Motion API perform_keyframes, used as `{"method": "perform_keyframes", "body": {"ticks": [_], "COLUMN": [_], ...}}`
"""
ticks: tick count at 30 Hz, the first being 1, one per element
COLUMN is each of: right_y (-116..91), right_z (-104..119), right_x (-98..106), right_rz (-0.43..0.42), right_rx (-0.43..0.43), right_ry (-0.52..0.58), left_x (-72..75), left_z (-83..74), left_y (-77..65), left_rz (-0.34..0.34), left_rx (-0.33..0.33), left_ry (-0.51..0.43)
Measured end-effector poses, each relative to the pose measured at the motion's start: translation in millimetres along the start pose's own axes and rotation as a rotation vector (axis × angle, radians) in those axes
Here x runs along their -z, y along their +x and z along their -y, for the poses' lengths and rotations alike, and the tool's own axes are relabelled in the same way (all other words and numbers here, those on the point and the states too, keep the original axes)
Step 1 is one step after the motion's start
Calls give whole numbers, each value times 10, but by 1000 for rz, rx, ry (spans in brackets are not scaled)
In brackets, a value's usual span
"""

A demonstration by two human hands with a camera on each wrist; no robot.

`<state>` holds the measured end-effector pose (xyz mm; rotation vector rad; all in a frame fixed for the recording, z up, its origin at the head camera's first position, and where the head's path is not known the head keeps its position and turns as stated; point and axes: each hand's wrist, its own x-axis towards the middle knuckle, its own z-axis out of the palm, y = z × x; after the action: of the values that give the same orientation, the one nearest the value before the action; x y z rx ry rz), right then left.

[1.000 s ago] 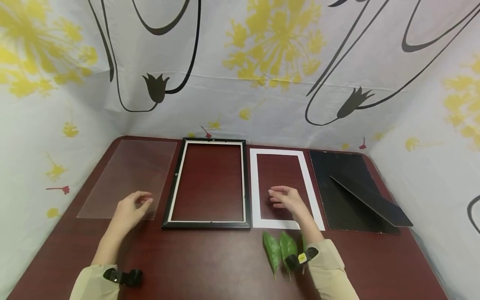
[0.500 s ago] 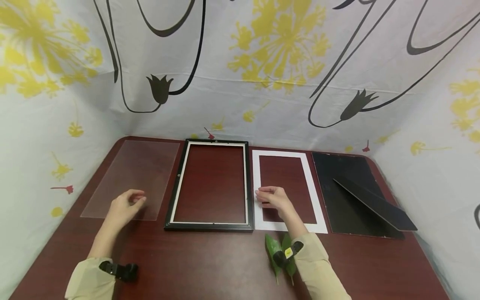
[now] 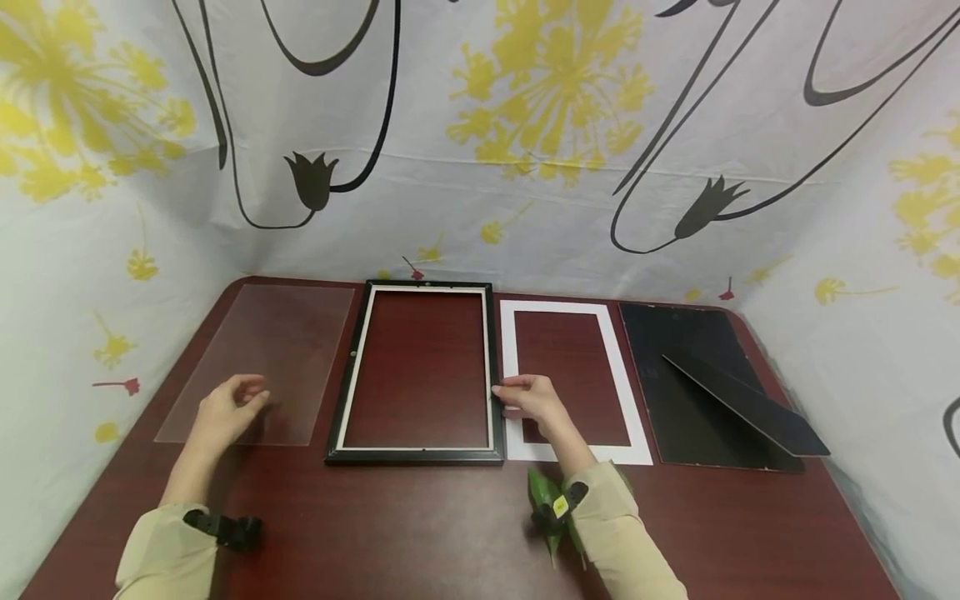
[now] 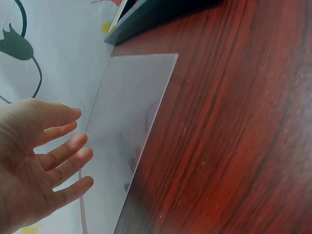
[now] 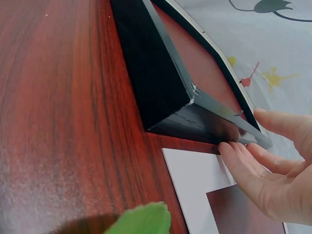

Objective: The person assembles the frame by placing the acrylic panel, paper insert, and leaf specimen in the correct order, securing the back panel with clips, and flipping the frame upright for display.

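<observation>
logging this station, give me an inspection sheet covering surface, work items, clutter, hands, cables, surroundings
Surface: dark red wood-grain table
Job's things: black rectangular frame with white inner edge; clear flat plastic-looking sheet; white rectangular mat with cut-out middle; black rectangular board with tilted flap
Clutter: green pointed leaves, partly hidden in the head view
Left hand: above the sheet, fingers loosely bent, holding nothing
Right hand: thumb and fingers at the frame's right bar
Cables: nothing seen
Surroundings: white cloth-like backdrop printed with yellow and dark flowers

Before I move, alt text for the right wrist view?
The right hand is at the side of a black frame on a reddish table; whether it grips is unclear. A white mat and green leaf show lower down.
</observation>
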<state>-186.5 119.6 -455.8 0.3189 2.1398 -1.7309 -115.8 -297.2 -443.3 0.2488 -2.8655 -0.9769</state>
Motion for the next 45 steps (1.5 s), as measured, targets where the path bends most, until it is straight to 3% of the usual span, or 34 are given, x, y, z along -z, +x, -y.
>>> {"method": "perform_keyframes", "body": {"ticks": [12,24,33,45], "right_y": [17,-8,11,-23], "right_z": [-23,-9,0,-8], "right_x": [-39,-44,-36,-82], "right_rz": [-22,-48,-78,-84], "right_rx": [7,27,34,30], "right_ry": [12,-9,-40,-45], "left_x": [50,73,125,198], "left_z": [163,235,240,283], "left_y": [10,43,92,70], "left_rz": [-32,-20,-54,-10], "left_rx": [27,66,51,80], "left_ry": [21,37,58,55]}}
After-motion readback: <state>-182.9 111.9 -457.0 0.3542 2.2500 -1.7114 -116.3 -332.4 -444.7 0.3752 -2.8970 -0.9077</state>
